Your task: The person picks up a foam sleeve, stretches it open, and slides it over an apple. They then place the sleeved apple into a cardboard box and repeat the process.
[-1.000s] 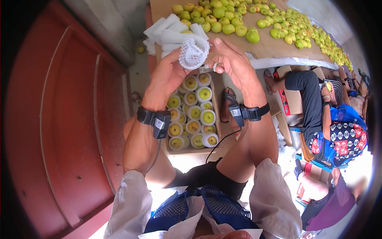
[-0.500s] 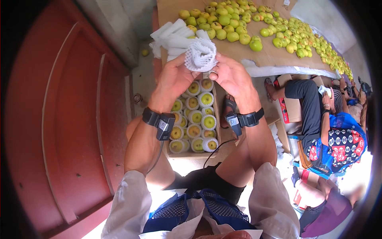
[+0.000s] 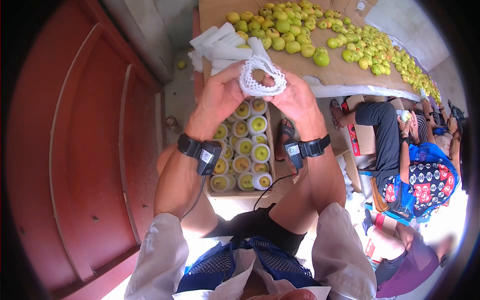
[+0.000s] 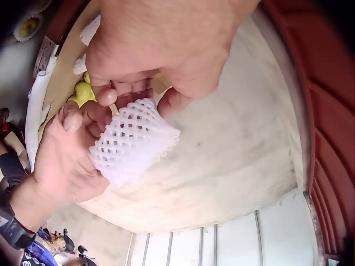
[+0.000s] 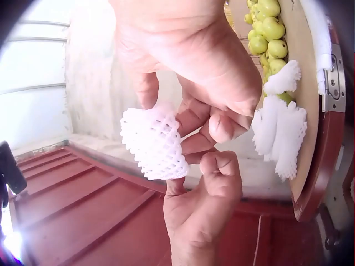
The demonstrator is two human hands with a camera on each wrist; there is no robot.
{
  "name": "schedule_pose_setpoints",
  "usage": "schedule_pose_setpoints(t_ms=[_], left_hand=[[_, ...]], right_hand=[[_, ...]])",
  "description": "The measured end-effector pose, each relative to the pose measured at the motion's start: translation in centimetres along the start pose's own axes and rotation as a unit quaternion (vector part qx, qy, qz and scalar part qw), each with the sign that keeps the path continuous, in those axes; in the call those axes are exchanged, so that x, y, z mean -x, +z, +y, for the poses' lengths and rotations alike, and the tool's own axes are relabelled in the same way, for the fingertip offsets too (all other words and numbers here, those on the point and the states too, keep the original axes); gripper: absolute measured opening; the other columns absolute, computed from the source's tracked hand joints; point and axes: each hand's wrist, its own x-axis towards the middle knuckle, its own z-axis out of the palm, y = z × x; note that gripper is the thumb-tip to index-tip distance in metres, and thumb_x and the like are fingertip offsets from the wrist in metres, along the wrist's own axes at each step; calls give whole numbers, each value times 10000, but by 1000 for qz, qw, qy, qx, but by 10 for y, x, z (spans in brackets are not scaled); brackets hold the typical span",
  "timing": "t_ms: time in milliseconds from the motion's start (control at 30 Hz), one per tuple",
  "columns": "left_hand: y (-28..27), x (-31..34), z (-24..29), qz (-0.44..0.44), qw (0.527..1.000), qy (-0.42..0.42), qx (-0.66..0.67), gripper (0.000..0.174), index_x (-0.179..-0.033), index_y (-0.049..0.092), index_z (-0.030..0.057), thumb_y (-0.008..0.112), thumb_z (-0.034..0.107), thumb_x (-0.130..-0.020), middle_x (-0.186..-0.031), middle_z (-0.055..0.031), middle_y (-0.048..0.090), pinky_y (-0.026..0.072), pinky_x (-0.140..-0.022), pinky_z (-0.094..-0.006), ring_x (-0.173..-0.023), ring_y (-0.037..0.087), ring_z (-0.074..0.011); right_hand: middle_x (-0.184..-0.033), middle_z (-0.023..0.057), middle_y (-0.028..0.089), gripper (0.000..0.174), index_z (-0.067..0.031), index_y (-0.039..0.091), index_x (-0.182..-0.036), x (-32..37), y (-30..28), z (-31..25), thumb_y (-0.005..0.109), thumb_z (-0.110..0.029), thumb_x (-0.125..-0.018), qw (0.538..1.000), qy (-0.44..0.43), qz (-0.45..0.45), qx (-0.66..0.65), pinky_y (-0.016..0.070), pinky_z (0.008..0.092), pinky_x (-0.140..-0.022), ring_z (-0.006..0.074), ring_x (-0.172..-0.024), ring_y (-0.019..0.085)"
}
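White foam sleeve [image 4: 133, 141]: held up between both hands, in front of the near edge of the bench [image 3: 345, 76] and, in the head view, above the far end of a box [image 3: 271, 142]. Long axis runs roughly toward the head camera; open mouth faces the wearer and shows as a rounded loop, with a fingertip visible inside it. Both wrist views show it side-on, as a short, tilted tube.

Left hand [image 3: 222, 97] pinches the rim on its side with curled fingers and thumb; right hand [image 3: 292, 101] likewise pinches the opposite side.

Material: soft foam, diamond mesh with small openings, scalloped edge. Further sleeves [image 3: 225, 51], flattened to long strips, lie piled on the bench, near loose apples [image 3: 285, 37], round, smooth, yellow-green. Bench surface is brown cardboard. Box contains rows of apples in white netting [image 3: 259, 123]. Red panelled door [image 3: 100, 150] at the left.
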Motion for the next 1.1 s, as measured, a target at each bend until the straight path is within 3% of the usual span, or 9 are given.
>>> schedule_pose_setpoints(t_ms=[133, 400, 500, 600, 800, 933, 1000, 1100], left_hand=[[8, 1, 0, 23, 998, -23, -47, 375, -1302, 569, -6, 593, 187, -981, -1212, -88, 670, 527, -938, -386, -1091, 655, -206], [13, 3, -4, 46, 994, -80, -61, 297, -1235, 602, 39, 602, 247, -1023, -999, -25, 663, 522, -804, -323, -858, 623, -138], [14, 3, -3, 21, 993, -103, -59, 294, -1231, 607, 50, 602, 261, -1026, -1008, -23, 667, 526, -810, -324, -883, 632, -140], [40, 8, -4, 81, 989, -82, -91, 300, -1210, 617, 35, 609, 270, -1023, -1018, -32, 668, 524, -821, -322, -908, 635, -141], [7, 6, -9, -29, 979, -171, -105, 315, -1238, 593, -9, 631, 187, -995, -1068, -78, 678, 531, -920, -355, -1006, 656, -176], [8, 5, -4, 8, 990, -99, -100, 352, -1266, 584, -14, 657, 157, -968, -1146, -94, 672, 505, -988, -356, -1058, 653, -191], [14, 4, 1, 45, 994, -20, -99, 372, -1274, 585, -18, 673, 155, -957, -1195, -96, 664, 491, -1006, -349, -1072, 649, -192], [12, 0, 8, 109, 983, 18, -148, 419, -1296, 579, -24, 702, 159, -939, -1267, -92, 644, 489, -1022, -352, -1105, 642, -194]], right_hand=[[-947, 79, 667, 195, -51, 609, -1089, 0, 12, -5, 619, -205, -970, 999, -4, 50, 19, 492, 334, -706, 192, -836, 629], [-910, 83, 662, 188, -27, 629, -1042, 2, -4, -22, 644, -199, -966, 995, 36, -30, 83, 513, 323, -671, 180, -750, 627], [-932, 74, 665, 208, -14, 645, -1072, 5, -3, -22, 672, -188, -961, 991, 24, -24, 128, 501, 291, -660, 151, -756, 617], [-965, 62, 666, 246, -2, 651, -1117, 7, 5, -19, 700, -174, -949, 983, 8, 22, 182, 491, 263, -662, 128, -783, 613], [-1021, 56, 668, 283, -3, 651, -1160, 4, -4, -18, 708, -177, -944, 975, 11, 7, 224, 495, 260, -712, 125, -895, 622], [-1026, 62, 676, 289, -19, 651, -1156, 2, -5, -16, 692, -223, -955, 972, -29, 51, 226, 466, 256, -700, 136, -932, 623], [-1016, 55, 680, 295, -29, 651, -1146, 1, -12, -22, 684, -255, -958, 961, -45, 98, 254, 432, 245, -672, 131, -927, 624], [-992, 41, 687, 274, -43, 666, -1094, -1, -19, -25, 689, -278, -954, 931, -91, 161, 315, 375, 223, -634, 107, -909, 620]])
